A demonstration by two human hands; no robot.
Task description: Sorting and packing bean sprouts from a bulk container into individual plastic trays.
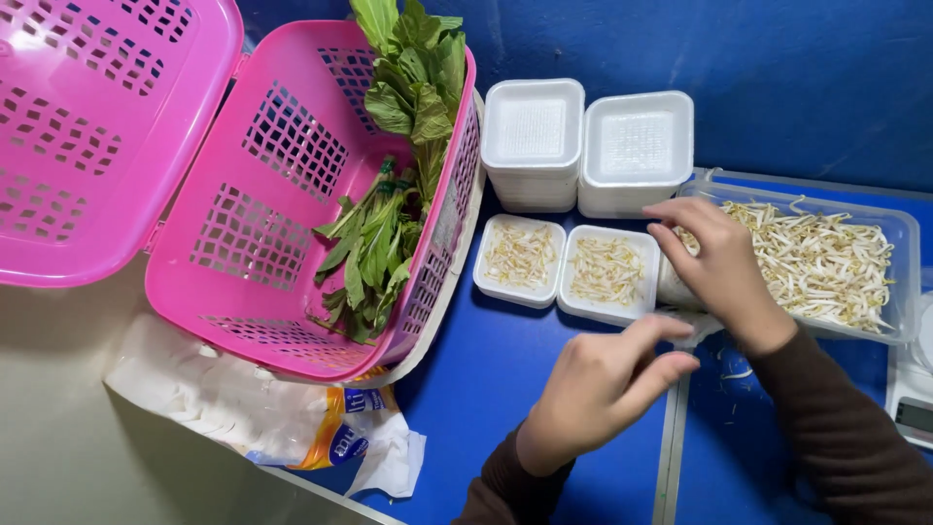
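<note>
1. your right hand [724,267] curls, holding nothing visible, at the bean sprout tub's [899,233] left rim.
2. your left hand [603,384] pinches narrow, empty, below two filled white foam trays [564,267].
3. a white-orange plastic package [335,433] lies at the blue table's [486,389] front-left edge.

The right hand [724,267] is covering a white foam tray [671,287], hiding its contents. The scale [914,403] and the pink basket lid [87,126] are running off the frame's edges. Leafy greens [413,58] are being cut off at the top. The plastic bag [253,413] print is staying illegible.
</note>
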